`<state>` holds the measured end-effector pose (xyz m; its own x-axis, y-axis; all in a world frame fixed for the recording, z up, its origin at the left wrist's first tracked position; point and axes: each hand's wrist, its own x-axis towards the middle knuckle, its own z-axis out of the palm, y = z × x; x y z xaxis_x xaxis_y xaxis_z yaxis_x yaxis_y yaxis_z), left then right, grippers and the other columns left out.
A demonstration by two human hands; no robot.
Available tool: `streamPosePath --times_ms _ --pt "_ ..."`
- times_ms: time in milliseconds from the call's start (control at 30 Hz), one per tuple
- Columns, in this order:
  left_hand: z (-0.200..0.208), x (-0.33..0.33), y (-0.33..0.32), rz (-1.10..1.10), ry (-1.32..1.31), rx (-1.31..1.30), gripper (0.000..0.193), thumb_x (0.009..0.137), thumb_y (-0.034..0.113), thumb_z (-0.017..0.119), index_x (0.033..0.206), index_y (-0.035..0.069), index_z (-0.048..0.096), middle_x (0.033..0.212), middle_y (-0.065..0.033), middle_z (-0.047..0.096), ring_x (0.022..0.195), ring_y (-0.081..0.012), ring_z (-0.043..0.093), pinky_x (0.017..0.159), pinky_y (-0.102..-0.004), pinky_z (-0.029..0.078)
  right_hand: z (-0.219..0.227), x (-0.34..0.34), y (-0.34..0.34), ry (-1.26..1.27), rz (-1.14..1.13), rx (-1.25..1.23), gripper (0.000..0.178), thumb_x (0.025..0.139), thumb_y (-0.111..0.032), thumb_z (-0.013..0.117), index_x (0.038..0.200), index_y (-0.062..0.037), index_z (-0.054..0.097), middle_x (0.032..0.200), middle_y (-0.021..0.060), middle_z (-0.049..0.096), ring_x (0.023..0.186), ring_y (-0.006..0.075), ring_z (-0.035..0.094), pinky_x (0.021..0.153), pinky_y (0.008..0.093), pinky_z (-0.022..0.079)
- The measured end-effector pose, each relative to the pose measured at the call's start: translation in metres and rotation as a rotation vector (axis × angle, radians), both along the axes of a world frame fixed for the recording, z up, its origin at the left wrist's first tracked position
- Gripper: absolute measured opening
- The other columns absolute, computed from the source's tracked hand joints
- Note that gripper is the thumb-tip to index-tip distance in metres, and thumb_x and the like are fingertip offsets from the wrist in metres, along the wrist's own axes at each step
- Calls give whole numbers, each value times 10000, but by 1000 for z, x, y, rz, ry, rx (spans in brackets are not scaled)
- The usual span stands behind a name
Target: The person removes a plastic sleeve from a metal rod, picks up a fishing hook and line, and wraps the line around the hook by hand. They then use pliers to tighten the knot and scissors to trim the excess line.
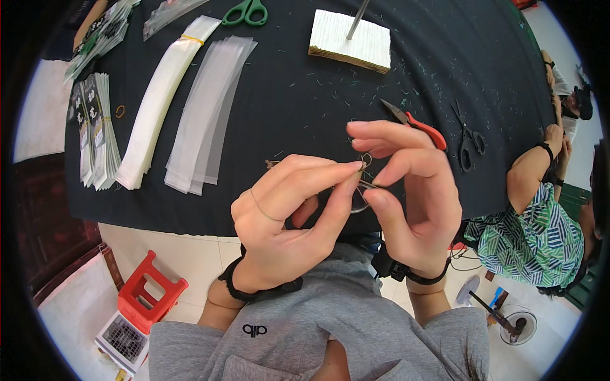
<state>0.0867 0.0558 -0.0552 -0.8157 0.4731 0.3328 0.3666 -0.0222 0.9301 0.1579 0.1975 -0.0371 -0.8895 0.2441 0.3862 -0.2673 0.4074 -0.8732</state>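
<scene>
The left hand (pixel 289 213) is closed at the thumb and the forefinger, and between these fingertips it holds a thin strand (pixel 366 160) which makes a small loop above them. The strand is in front of the person, over the near part of the black tabletop (pixel 286 82); whether it is wire or cord, I cannot tell. The right hand (pixel 424 190) is just beside it, with its thumb and forefinger in a narrow position at the lower ends of the strand. I cannot tell if they grip it firmly. Its other fingers are bent and raised.

Beyond the right hand lie pliers (pixel 427 129) with red handles, and to the right of them, black scissors (pixel 469 143). Farther away, a white block (pixel 337 35) carries an upright metal rod (pixel 358 19). On the left side there are loose clear bags (pixel 210 120), then a bundle of bags (pixel 162 105) with a yellow band, and printed packets (pixel 98 136). Green scissors (pixel 246 11) lie near the far end of the bundle.
</scene>
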Motion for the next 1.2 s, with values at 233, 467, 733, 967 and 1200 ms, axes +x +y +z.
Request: streamPosePath --times_ms 233,467,733,967,1200 --pt "3 2 0 -19 10 -30 270 733 -81 736 966 54 727 832 -27 685 527 -4 482 403 -179 303 1 -2 2 -35 -16 22 224 822 -28 679 971 -19 512 1216 271 579 1058 281 593 920 376 443" --pt "0 3 1 -18 44 -25 264 729 -72 741 963 50 726 837 -34 686 524 -17 501 408 -183 335 1 -3 3 -42 -4 14 135 856 -21 634 926 -17 519 1211 275 582 1051 284 590 913 381 444" --pt "0 2 -1 -74 -55 -22 239 737 -76 730 943 44 724 831 -33 688 502 7 453 398 -178 291 3 3 2 -66 5 71 155 829 -53 663 896 -20 527 1202 277 586 1058 300 591 904 389 456" --pt "-7 -9 -7 -305 -331 93 179 767 -54 710 928 24 724 788 -16 681 468 26 346 415 -171 208 1 10 19 -19 67 -128 248 734 -47 767 909 -8 595 1117 225 629 1020 282 621 877 369 496" --pt "-8 -8 -12 -488 -532 150 140 786 -44 702 922 -11 714 757 -9 663 482 28 301 441 -176 199 -1 9 30 -80 202 -83 269 728 -143 800 873 29 651 906 180 661 869 264 632 774 359 501"
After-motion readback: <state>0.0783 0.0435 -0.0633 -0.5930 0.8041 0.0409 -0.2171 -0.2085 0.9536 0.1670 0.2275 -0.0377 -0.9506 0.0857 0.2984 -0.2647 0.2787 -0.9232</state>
